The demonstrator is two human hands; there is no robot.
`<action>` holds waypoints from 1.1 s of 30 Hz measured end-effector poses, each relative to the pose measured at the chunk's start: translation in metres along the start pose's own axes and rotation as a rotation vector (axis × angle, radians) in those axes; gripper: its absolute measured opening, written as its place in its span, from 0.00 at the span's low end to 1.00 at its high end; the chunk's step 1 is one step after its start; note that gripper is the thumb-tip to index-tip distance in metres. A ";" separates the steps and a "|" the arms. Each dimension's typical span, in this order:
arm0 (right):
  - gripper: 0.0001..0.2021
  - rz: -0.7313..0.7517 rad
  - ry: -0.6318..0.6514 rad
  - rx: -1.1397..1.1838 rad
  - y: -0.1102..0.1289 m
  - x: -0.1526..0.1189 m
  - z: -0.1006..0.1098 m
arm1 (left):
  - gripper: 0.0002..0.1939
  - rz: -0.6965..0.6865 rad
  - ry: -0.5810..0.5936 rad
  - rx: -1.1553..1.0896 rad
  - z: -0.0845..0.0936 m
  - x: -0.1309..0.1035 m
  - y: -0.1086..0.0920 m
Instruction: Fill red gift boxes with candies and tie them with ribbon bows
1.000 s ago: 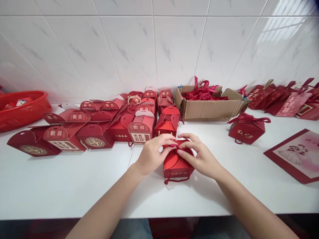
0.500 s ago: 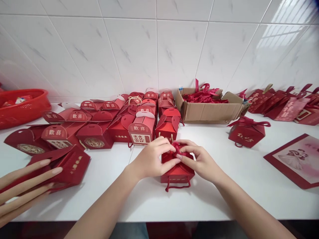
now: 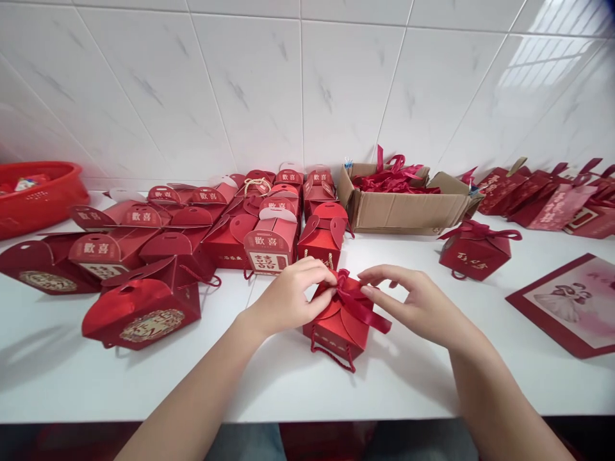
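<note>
Before me on the white table stands a red gift box (image 3: 335, 328) with rounded top flaps and a cord handle hanging down its front. A dark red ribbon (image 3: 358, 302) is gathered at the top of the box, one tail trailing over its right side. My left hand (image 3: 295, 294) pinches the ribbon at the gathered part between thumb and fingers. To the right of the ribbon, my right hand (image 3: 414, 298) hovers with thumb and fingers apart, holding nothing that I can see. The loop beneath the left fingers is partly hidden.
Several red boxes (image 3: 269, 246) crowd the table at the left and centre. A cardboard box (image 3: 403, 212) of ribbons stands by the wall. Right of me are a bow-tied box (image 3: 475, 253) and a flat printed piece (image 3: 567, 307). A red basket (image 3: 43, 205) is far left.
My right hand has drawn back from the ribbon, and a tail now lies out to the right. The gift box has turned slightly. Another person's hand left the box at left, which now stands upright.
</note>
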State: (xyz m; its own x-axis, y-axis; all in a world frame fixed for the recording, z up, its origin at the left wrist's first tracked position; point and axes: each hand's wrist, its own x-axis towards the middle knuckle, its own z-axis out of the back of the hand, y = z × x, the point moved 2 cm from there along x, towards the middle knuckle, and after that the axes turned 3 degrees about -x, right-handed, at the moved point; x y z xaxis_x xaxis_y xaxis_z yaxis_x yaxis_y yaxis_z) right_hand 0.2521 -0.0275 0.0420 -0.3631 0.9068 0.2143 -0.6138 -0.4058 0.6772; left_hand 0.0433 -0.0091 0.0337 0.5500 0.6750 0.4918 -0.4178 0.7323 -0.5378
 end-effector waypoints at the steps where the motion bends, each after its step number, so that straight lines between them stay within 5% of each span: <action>1: 0.09 0.020 0.013 -0.038 0.000 -0.001 0.000 | 0.05 0.002 -0.009 -0.009 0.000 0.000 0.000; 8: 0.12 0.213 0.019 -0.106 0.003 -0.003 -0.003 | 0.05 0.084 -0.066 -0.017 0.000 -0.001 -0.004; 14: 0.11 0.106 0.330 0.528 -0.003 -0.004 0.014 | 0.06 0.108 -0.073 -0.067 -0.002 0.000 -0.005; 18: 0.10 0.084 0.078 0.425 -0.009 0.014 0.015 | 0.06 0.101 -0.080 -0.090 -0.003 0.000 -0.005; 21: 0.16 0.241 0.078 0.212 -0.006 0.025 0.000 | 0.07 0.100 -0.082 -0.098 -0.004 0.000 -0.004; 24: 0.10 0.295 0.028 0.158 -0.006 0.026 -0.013 | 0.07 0.090 -0.086 -0.103 -0.005 -0.001 -0.005; 28: 0.06 0.356 -0.054 0.125 -0.009 0.020 -0.017 | 0.06 0.070 -0.091 -0.081 -0.002 0.000 -0.007; 33: 0.12 0.518 -0.086 0.058 -0.008 0.015 -0.018 | 0.06 0.068 -0.056 -0.049 0.003 0.002 -0.008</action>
State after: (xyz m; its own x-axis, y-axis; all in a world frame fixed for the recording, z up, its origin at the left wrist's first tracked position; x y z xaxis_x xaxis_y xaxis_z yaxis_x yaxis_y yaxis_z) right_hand 0.2388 -0.0133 0.0273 -0.5481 0.5959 0.5869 -0.3282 -0.7987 0.5044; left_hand 0.0455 -0.0139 0.0410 0.4797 0.7281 0.4896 -0.4163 0.6801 -0.6034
